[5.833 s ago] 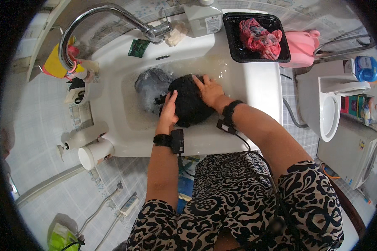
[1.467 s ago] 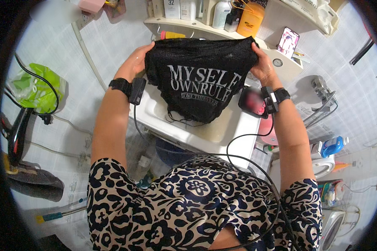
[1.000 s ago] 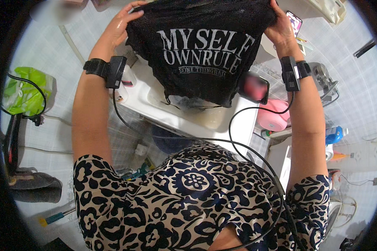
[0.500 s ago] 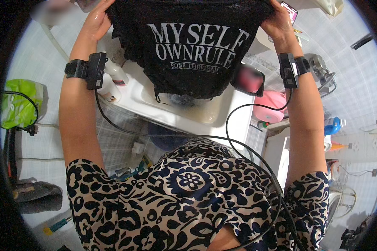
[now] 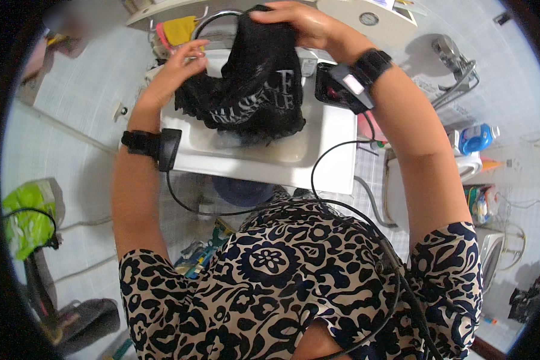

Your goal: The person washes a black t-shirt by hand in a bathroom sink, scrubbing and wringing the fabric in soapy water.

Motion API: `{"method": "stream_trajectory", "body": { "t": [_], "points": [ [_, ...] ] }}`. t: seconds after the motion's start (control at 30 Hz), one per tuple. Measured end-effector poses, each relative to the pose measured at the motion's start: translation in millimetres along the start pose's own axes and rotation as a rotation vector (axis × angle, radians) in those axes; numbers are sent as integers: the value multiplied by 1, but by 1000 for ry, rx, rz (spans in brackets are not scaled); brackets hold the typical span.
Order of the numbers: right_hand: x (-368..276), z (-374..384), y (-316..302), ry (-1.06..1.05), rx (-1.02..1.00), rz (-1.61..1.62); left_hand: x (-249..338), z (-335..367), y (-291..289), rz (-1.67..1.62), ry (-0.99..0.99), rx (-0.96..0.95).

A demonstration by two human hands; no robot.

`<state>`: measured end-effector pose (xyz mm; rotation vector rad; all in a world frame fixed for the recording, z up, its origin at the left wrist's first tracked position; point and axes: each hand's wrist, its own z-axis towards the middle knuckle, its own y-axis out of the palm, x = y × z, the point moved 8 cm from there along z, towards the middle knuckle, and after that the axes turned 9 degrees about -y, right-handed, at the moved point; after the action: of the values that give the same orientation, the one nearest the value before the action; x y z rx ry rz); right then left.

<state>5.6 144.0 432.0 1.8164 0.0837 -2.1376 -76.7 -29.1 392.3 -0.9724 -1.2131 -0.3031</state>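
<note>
A wet-looking black garment [image 5: 246, 90] with white print hangs bunched over the white sink basin [image 5: 336, 159]. My right hand [image 5: 303, 23] is closed on its upper edge, holding it up. Beside the cloth's left side is my left hand [image 5: 183, 69], its fingers apart and nothing visibly gripped; whether the fingertips brush the fabric is hard to tell. Cloudy water [image 5: 276, 150] shows in the basin beneath the hanging cloth. The lower hem is ragged and reaches down close to the water.
A curved metal faucet [image 5: 219, 18] and a yellow cloth [image 5: 177, 31] are behind the garment. A black tray [image 5: 330, 90] sits at the basin's right corner. A blue bottle [image 5: 479, 138] stands farther right. Black cables [image 5: 318, 165] run from both wrists across my front.
The garment was stretched wide between both hands; now it is gathered and hangs from the right hand. My left hand has let go and moved in; my right has moved left.
</note>
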Motion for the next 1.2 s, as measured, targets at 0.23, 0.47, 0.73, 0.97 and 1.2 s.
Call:
{"method": "stream_trajectory", "body": {
  "t": [0.23,0.47,0.73,0.97,1.2],
  "points": [
    [20,29,18,55,-31,-500,14,8,105,257,-366,-322],
    [62,1,-34,50,190,-298,-36,17,125,-586,-533,-162],
    [211,-129,-82,275,141,12,-22,13,97,-903,-464,-90],
    [254,-122,-64,188,266,-113,-1,16,64,-908,-299,38],
    [256,-150,-63,421,385,398,-117,8,48,-927,-593,242]
  ]
}}
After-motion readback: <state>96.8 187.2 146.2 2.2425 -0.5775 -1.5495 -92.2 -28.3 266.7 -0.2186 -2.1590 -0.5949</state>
